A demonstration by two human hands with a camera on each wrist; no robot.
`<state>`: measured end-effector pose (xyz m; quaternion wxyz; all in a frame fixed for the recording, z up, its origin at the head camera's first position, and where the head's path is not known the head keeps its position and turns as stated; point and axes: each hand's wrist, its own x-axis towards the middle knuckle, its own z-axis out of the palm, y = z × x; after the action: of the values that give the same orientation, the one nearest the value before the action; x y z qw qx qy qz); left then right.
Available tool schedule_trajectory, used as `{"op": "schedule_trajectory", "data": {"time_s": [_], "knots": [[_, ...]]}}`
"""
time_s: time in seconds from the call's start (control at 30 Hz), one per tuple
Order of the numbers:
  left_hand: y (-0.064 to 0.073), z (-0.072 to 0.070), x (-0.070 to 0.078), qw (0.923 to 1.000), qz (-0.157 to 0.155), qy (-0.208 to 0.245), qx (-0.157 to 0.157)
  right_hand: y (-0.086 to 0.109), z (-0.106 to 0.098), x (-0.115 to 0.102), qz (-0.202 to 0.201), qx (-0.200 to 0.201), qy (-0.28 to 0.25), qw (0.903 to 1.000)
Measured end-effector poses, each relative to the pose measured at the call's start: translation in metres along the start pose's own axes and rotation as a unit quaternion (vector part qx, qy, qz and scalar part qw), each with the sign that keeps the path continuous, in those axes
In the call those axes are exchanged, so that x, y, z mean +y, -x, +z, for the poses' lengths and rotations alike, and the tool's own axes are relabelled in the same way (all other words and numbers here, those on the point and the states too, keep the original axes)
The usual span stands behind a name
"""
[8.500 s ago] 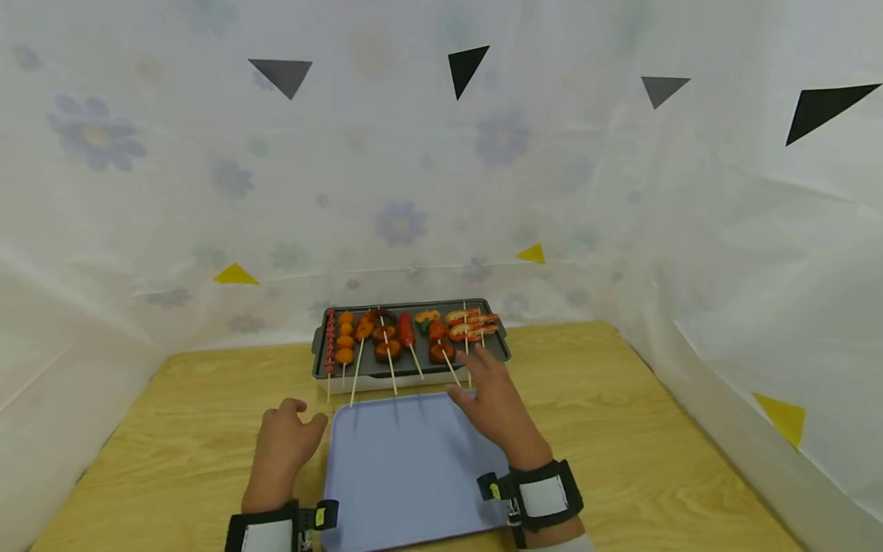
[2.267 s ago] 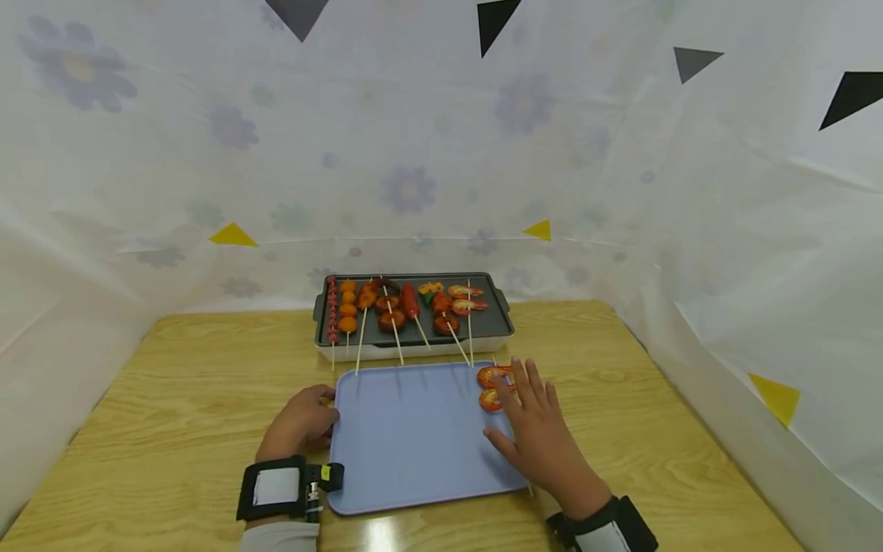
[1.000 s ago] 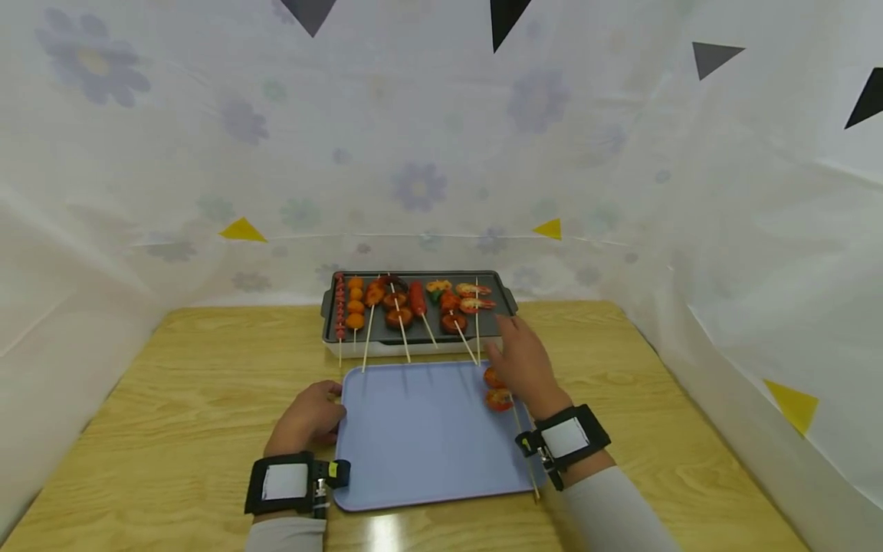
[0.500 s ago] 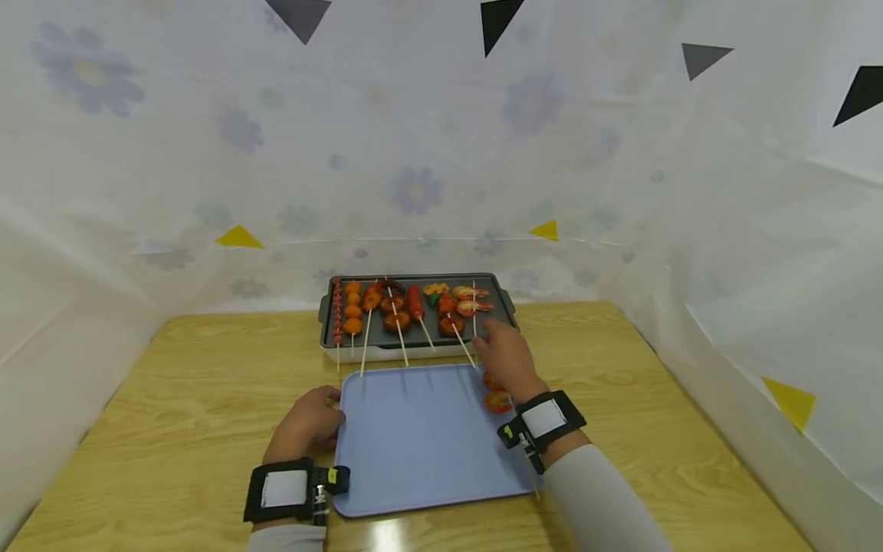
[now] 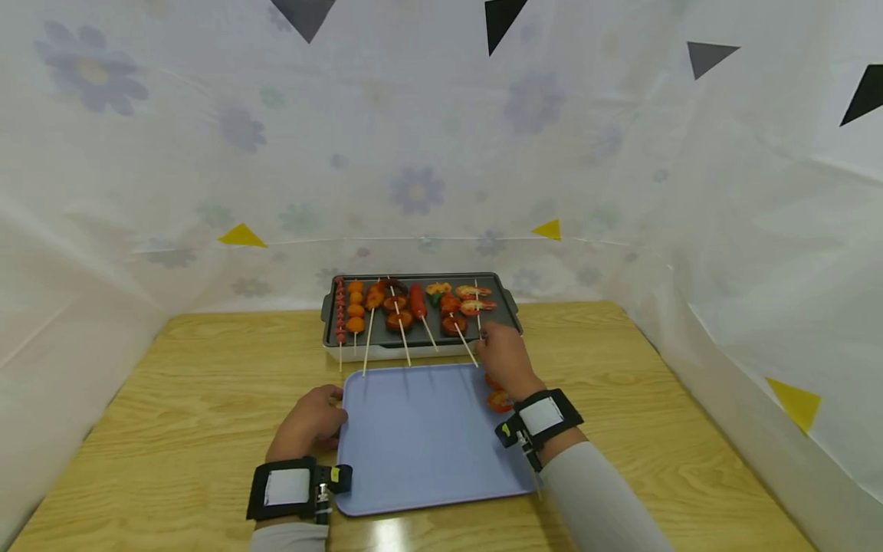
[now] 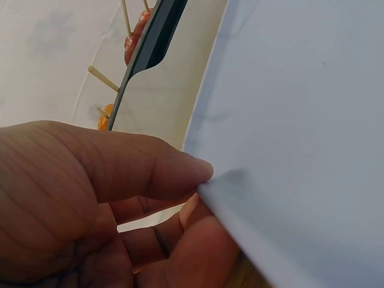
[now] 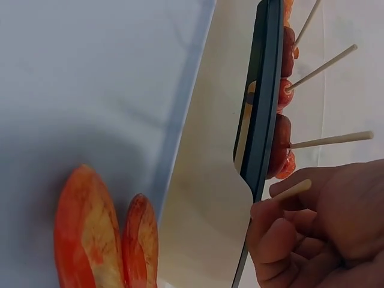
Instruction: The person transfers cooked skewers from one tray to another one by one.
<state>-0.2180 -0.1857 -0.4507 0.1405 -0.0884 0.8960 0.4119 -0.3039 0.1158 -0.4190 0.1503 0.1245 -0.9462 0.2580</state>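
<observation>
My left hand (image 5: pixel 310 418) pinches the left edge of a pale blue tray (image 5: pixel 428 445); in the left wrist view the thumb lies on top of the tray's rim (image 6: pixel 207 187) with fingers beneath. At the front right of a dark grill pan (image 5: pixel 500 313), my right hand (image 5: pixel 507 359) pinches the wooden stick of a shrimp skewer (image 5: pixel 476 306), whose shrimp still lie on the pan. The stick's end (image 7: pixel 297 189) pokes out between thumb and finger in the right wrist view. Another shrimp skewer (image 5: pixel 500 401) lies along the tray's right side, partly hidden by my right arm.
Several other skewers share the pan: small red pieces (image 5: pixel 340 310), orange balls (image 5: pixel 355 310), a red sausage (image 5: pixel 417 300) and mushroom slices (image 5: pixel 398 320). Their sticks overhang the front towards the tray. A wood-grain table (image 5: pixel 207 406) lies below, with white sheeting (image 5: pixel 414 153) behind.
One shrimp skewer has gone from the pan to the tray's right side. My left hand has taken hold of the tray. My right hand has moved back to the pan and gripped the remaining shrimp skewer's stick.
</observation>
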Motion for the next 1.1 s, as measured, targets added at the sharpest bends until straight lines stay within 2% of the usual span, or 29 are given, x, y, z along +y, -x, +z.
{"op": "schedule_trajectory", "data": {"time_s": [0.33, 0.47, 0.63, 1.1], "knots": [[0.001, -0.001, 0.0, 1.0, -0.009, -0.001, -0.001, 0.004, -0.003, 0.004, 0.058, -0.057, -0.027, 0.9963], [0.002, -0.001, 0.0, 0.9999, -0.015, 0.005, -0.001, 0.008, -0.002, 0.006, 0.062, -0.051, -0.019, 0.9966], [0.003, 0.0, 0.001, 0.9999, -0.008, 0.008, -0.004, 0.015, -0.003, 0.009, 0.068, -0.041, -0.02, 0.9967], [0.002, 0.0, 0.0, 1.0, -0.007, 0.004, -0.003, 0.02, -0.005, 0.014, 0.078, -0.075, -0.013, 0.994]]}}
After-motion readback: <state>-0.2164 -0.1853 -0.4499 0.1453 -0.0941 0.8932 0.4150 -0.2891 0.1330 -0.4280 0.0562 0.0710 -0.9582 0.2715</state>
